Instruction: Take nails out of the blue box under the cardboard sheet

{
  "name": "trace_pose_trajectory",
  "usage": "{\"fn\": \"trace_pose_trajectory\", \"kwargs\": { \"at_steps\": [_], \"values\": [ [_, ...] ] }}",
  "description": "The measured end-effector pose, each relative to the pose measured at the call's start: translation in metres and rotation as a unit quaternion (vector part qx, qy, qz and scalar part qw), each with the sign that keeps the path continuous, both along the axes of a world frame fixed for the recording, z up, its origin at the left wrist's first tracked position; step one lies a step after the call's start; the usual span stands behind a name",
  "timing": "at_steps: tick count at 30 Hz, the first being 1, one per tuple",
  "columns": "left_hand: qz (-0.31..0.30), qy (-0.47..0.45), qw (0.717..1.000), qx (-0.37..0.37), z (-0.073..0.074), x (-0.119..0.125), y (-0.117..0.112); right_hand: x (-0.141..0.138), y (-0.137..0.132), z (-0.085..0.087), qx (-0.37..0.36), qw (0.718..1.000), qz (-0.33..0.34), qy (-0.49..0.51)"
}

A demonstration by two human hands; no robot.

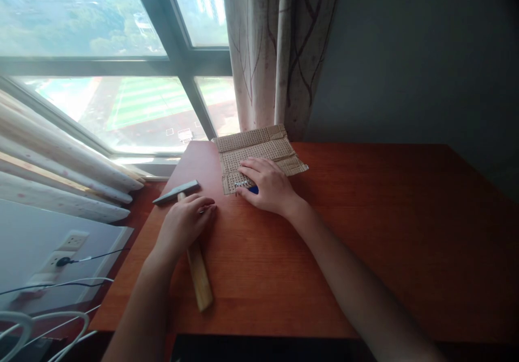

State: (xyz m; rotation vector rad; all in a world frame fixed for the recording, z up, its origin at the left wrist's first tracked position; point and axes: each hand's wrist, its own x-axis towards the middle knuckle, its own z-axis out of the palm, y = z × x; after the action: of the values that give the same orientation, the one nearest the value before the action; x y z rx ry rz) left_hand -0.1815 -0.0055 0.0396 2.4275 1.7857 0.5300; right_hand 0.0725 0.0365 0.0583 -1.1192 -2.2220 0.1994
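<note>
Wooden-handled, grey-metal-headed hammer (198, 275) lies on the red-brown wooden surface (275, 286), seemingly for easy reach, long axis running away, head far-left. Over its handle, the left hand (184, 221) narrows its fingers, apparently on a tiny shiny item (201, 211); beyond, the right hand (270, 186) curls round a small blue object (254, 189), probably steadying it by the brown perforated cardboard sheet (255, 143).

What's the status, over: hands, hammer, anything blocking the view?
Left hand over hammer, grip unclear. Right hand over cardboard, partly hiding a blue object. Hammer lying on table; left hand blocks part of it.
</note>
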Motion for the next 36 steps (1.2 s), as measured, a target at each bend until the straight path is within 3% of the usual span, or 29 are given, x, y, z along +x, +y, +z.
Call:
{"fn": "trace_pose_trajectory", "kwargs": {
  "at_steps": [6,10,16,21,27,30,34,36],
  "values": [
    [0.030,-0.114,0.990,0.075,0.007,0.003,0.001,0.000,0.000,0.001,-0.004,1.000,0.003,0.003],
    [0.025,-0.196,0.975,0.097,0.021,0.018,0.001,0.000,0.000,0.000,-0.001,1.000,0.003,0.001],
    [-0.036,-0.208,0.975,0.067,0.042,0.053,0.004,0.000,0.001,0.000,-0.001,1.000,0.004,0.000],
    [-0.041,-0.180,0.982,0.033,0.042,0.060,0.011,0.000,0.001,-0.001,0.000,1.000,0.007,0.003],
    [-0.047,-0.207,0.977,0.023,0.040,0.062,0.020,0.001,0.000,0.000,0.001,1.000,0.007,-0.001],
    [0.009,-0.297,0.953,0.056,0.048,0.067,0.022,0.001,0.000,0.001,-0.002,1.000,0.006,-0.004],
    [0.067,-0.467,0.876,0.099,0.064,0.068,0.020,0.001,0.000,0.001,-0.001,1.000,0.008,-0.003],
    [0.063,-0.477,0.870,0.105,0.065,0.062,0.015,0.000,0.001,0.000,-0.003,1.000,0.011,-0.001]
  ]
}}
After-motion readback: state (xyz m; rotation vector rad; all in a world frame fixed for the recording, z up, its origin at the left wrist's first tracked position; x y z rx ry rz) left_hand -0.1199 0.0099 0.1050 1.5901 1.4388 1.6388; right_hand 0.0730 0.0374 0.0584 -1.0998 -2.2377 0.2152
